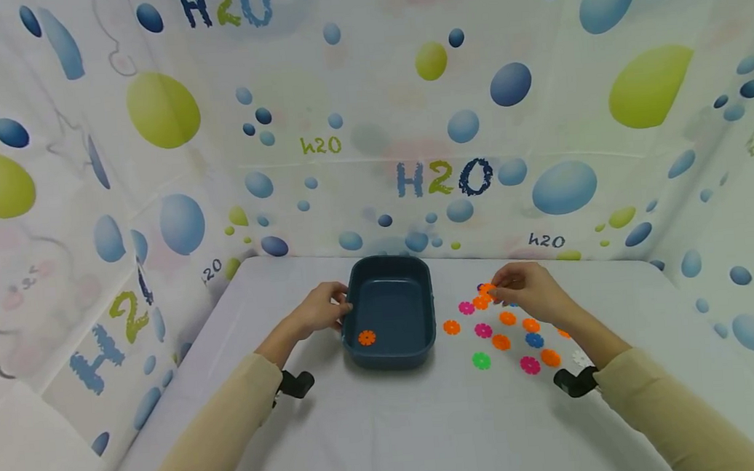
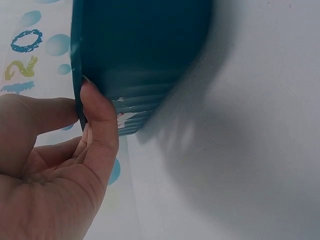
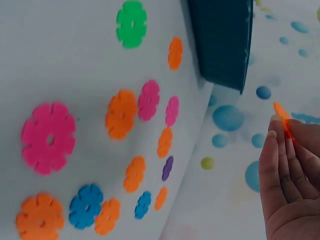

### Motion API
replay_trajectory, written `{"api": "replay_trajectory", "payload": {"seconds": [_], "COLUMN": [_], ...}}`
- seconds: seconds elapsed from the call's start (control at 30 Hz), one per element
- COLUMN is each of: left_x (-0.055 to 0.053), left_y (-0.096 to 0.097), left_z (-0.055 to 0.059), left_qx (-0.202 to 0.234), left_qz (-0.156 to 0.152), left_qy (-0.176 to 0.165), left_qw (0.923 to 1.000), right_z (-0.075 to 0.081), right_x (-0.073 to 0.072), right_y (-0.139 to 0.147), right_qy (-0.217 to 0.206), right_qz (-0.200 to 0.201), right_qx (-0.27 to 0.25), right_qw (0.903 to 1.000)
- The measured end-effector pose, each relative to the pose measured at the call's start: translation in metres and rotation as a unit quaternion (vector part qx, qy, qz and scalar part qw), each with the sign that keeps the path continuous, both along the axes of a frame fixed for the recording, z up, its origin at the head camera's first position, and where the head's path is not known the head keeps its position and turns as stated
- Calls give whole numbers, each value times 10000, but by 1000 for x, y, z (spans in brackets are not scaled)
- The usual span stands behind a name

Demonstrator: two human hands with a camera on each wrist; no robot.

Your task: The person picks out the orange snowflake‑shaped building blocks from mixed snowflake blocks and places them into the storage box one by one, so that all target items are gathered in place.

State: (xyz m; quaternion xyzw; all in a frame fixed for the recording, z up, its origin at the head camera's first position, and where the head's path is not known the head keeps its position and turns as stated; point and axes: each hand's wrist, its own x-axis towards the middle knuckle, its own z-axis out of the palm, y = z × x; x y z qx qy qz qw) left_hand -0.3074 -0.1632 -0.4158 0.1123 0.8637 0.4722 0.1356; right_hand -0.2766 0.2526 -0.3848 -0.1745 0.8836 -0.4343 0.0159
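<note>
My left hand [image 1: 319, 309] pinches the left rim of a dark blue plastic bin [image 1: 391, 304], thumb on one side of the wall and fingers on the other in the left wrist view. One orange notched flower disc [image 1: 367, 337] lies inside the bin, near its front left corner. To the right, my right hand [image 1: 532, 292] holds another orange flower disc [image 3: 281, 118] between thumb and fingertips, raised above the table. Below it lie scattered flower discs, among them a green one [image 1: 481, 360], a pink one [image 1: 530, 365], a blue one [image 1: 534, 340] and a purple one [image 3: 167, 168].
The white-covered table [image 1: 391, 431] ends at a back curtain [image 1: 375, 214] printed with blue and green dots. A white disc [image 1: 581, 358] lies beside the right wrist. Black camera mounts [image 1: 295, 383] stick out from both wrists.
</note>
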Motion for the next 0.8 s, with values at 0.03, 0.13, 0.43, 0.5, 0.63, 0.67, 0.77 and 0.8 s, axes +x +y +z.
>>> {"api": "replay_trajectory", "payload": {"seconds": [0.03,0.13,0.43,0.5,0.63,0.67,0.77,0.8], "left_x": [0,0,0,0,0,0,0,1], "left_y": [0,0,0,0,0,0,1,1], "left_z": [0,0,-1,-1,-1,-1,0,0], "left_qx": [-14,-12,15,4,-16,-22,-39,-41], "left_qz": [2,18,20,22,31,36,50,45], "left_qy": [7,0,13,16,15,12,18,25], "left_qw": [10000,10000,10000,10000,10000,10000,10000,10000], "right_z": [1,1,4,3,0,0,-3,-4], "right_x": [1,1,1,1,1,0,-1,-1], "right_y": [-4,-13,-38,-43,-53,-56,-65,-69], "right_qy": [17,77,134,130,50,43,-35,-62], "right_qz": [67,217,307,369,528,574,692,719], "right_qx": [-49,-176,-135,-134,-256,-293,-411,-430], "right_qw": [10000,9996,9993,9991,9983,9979,9968,9965]}}
